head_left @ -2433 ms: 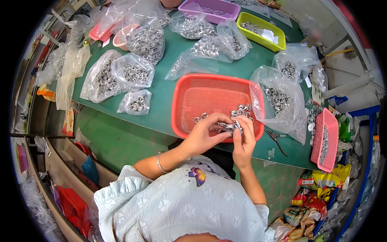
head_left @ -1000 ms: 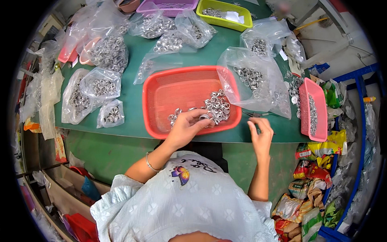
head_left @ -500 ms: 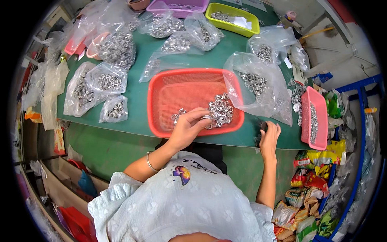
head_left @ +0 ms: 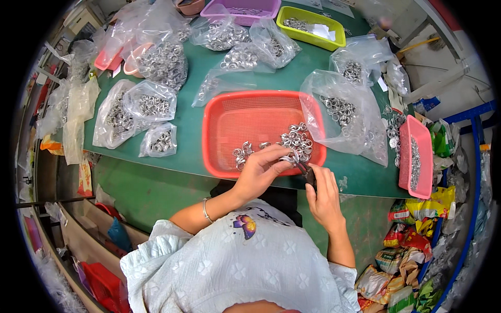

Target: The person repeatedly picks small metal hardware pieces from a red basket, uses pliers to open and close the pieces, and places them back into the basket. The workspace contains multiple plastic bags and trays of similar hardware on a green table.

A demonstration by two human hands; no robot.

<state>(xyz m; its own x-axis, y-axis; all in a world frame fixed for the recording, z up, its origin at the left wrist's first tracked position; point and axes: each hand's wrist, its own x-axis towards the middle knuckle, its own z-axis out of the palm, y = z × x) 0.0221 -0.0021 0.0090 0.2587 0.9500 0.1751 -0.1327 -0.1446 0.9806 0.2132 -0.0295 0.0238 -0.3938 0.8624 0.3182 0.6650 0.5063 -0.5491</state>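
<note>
Plainly, the right grip (head_left: 325, 197) clasps pliers (head_left: 310, 177), the left grip (head_left: 257, 171) pinching, seemingly, a ring (head_left: 288, 158)

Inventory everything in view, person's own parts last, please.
Table: one, green, centre
Red basket: one, red, table's near edge
Bags: several, clear, around the red basket
Metal rings: many, silver, in red basket and bags
Purple basket: one, purple, table's far edge
Lime basket: one, yellow-green, beside the purple basket
Containers: at least three, pink, table's right end and far left
Rack: one, blue, far right
Packages: several, multicoloured, lower right
Pliers: one, dark, red basket's near rim
Shirt: one, pale blue, lower centre
Left hand: one, bare, holding a metal piece
Right hand: one, bare, holding the pliers
</note>
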